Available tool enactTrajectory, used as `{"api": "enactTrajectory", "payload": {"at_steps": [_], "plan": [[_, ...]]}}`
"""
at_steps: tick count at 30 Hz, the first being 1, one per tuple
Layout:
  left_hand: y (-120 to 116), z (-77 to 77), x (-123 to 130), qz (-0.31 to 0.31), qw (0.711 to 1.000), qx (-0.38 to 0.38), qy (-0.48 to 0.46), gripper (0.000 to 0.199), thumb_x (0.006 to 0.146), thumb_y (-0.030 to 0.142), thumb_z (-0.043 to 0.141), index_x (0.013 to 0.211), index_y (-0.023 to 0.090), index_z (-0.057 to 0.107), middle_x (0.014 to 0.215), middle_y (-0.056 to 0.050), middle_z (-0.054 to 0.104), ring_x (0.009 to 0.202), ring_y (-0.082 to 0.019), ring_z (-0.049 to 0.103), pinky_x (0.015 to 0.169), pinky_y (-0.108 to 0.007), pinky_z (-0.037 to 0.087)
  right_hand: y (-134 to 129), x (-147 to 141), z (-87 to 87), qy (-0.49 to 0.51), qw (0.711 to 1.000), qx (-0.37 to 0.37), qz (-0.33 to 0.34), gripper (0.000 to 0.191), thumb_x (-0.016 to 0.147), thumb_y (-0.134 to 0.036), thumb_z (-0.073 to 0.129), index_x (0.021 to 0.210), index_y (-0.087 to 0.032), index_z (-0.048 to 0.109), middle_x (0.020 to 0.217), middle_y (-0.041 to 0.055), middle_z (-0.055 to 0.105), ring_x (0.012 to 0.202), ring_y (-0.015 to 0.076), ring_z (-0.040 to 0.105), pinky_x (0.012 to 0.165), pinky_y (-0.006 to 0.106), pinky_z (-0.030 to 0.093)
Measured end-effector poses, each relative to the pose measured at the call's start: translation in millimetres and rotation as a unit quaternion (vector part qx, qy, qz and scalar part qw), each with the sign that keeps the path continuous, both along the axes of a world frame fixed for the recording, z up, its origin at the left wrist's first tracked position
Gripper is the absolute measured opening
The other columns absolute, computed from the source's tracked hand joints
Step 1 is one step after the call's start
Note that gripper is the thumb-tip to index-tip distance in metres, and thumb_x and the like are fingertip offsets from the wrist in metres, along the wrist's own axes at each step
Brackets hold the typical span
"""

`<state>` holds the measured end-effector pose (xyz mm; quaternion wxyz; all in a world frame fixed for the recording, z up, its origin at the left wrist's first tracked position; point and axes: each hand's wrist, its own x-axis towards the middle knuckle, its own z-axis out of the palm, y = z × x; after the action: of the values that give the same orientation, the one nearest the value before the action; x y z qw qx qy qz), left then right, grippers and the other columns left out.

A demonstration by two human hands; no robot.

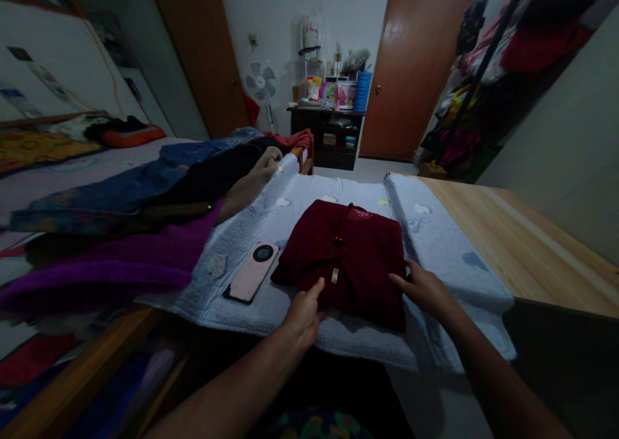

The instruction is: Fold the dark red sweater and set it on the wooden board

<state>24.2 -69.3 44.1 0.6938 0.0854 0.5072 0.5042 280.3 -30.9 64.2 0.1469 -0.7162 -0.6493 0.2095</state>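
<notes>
A dark red garment (358, 265), folded into a compact bundle, lies on a light blue quilted cloth (300, 194). Its collar end points away from me, and a small tag shows near its front. My left hand (305, 313) grips the near left edge, thumb on top and fingers under the fabric. At the right edge, my right hand (420, 285) holds the garment's side, its thumb over the fabric and the other fingers partly hidden. A pink phone (252, 273) with a round camera lies back up to the left of the garment.
Piled clothes, including a purple one (159, 252) and blue jeans (120, 175), cover the left side. A wooden board (536, 233) extends to the right. Farther back stand a dark cabinet (326, 149), a fan (262, 83) and hanging clothes (536, 46).
</notes>
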Motion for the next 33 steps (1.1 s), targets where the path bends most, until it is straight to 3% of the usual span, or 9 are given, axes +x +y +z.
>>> {"api": "enactTrajectory", "payload": {"at_steps": [3,6,11,13,15,18,21,29,33], "plan": [[1,-3.4,2,-0.009,0.999,0.0,0.044,0.019,0.085,0.028,0.063,0.097,0.015,0.069,0.105,-0.011,0.072,0.089,-0.021,0.067,0.075,-0.031,0.05,16,-1,20.0,-0.097,0.994,0.031,0.028,0.045,0.084,-0.047,0.054,0.117,-0.017,0.056,0.1,0.012,0.069,0.088,0.0262,0.065,0.073,0.034,0.046],[3,3.9,3,-0.02,0.999,-0.002,0.048,0.019,0.085,0.03,0.063,0.095,0.016,0.07,0.105,-0.011,0.072,0.091,-0.021,0.067,0.08,-0.03,0.048,42,-14,35.9,-0.115,0.989,0.081,0.043,0.039,0.084,-0.043,0.054,0.115,-0.017,0.057,0.105,0.0125,0.067,0.093,0.0254,0.063,0.077,0.032,0.045],[3,30.5,-1,-0.083,0.989,-0.11,0.062,0.029,0.082,0.044,0.064,0.107,0.028,0.065,0.115,-0.005,0.069,0.095,-0.026,0.064,0.089,-0.047,0.042,105,-38,37.3,-0.118,0.981,0.132,0.083,0.035,0.085,-0.038,0.054,0.111,-0.016,0.06,0.111,0.0141,0.063,0.104,0.0252,0.057,0.091,0.031,0.04],[3,36.0,0,-0.097,0.985,-0.135,0.052,0.033,0.081,0.046,0.065,0.109,0.029,0.064,0.116,-0.006,0.068,0.093,-0.027,0.065,0.088,-0.05,0.043,130,-45,32.8,-0.105,0.984,0.121,0.079,0.036,0.087,-0.039,0.053,0.113,-0.015,0.06,0.113,0.0148,0.062,0.105,0.0248,0.057,0.09,0.03,0.04],[2,35.1,3,-0.077,0.991,-0.11,0.015,0.029,0.083,0.039,0.064,0.109,0.026,0.065,0.114,-0.008,0.069,0.09,-0.025,0.066,0.085,-0.044,0.046,153,-50,28.0,-0.084,0.989,0.1,0.069,0.041,0.088,-0.042,0.051,0.117,-0.014,0.058,0.117,0.016,0.061,0.106,0.0247,0.057,0.089,0.029,0.04],[4,25.2,9,-0.025,0.998,-0.03,-0.048,0.024,0.083,0.024,0.064,0.107,0.019,0.067,0.109,-0.011,0.071,0.091,-0.022,0.067,0.08,-0.033,0.051,180,-54,21.6,-0.059,0.995,0.061,0.055,0.049,0.091,-0.046,0.048,0.124,-0.01,0.054,0.123,0.0186,0.06,0.11,0.0255,0.057,0.088,0.028,0.04],[8,16.1,13,-0.001,0.998,-0.014,-0.067,0.027,0.082,0.023,0.067,0.108,0.016,0.067,0.108,-0.012,0.071,0.093,-0.023,0.068,0.079,-0.031,0.053,201,-57,16.2,-0.05,0.997,0.027,0.057,0.052,0.091,-0.048,0.045,0.122,-0.007,0.055,0.121,0.0202,0.061,0.108,0.0266,0.058,0.085,0.028,0.041],[13,14.5,14,0.012,0.99,-0.087,-0.114,0.036,0.085,0.037,0.064,0.115,0.017,0.062,0.107,-0.014,0.071,0.091,-0.027,0.07,0.077,-0.04,0.056,235,-49,9.6,-0.019,0.994,-0.062,0.092,0.045,0.085,-0.052,0.056,0.087,-0.009,0.07,0.091,0.0143,0.07,0.083,0.0215,0.064,0.075,0.027,0.043],[10,7.9,17,0.039,0.987,-0.085,-0.128,0.03,0.087,0.031,0.061,0.114,0.017,0.062,0.108,-0.014,0.071,0.093,-0.026,0.069,0.079,-0.04,0.057,242,-43,11.0,0.096,0.987,-0.103,0.077,0.034,0.073,-0.043,0.072,0.071,-0.01,0.069,0.076,0.0113,0.069,0.074,0.0195,0.062,0.073,0.027,0.043]]}}
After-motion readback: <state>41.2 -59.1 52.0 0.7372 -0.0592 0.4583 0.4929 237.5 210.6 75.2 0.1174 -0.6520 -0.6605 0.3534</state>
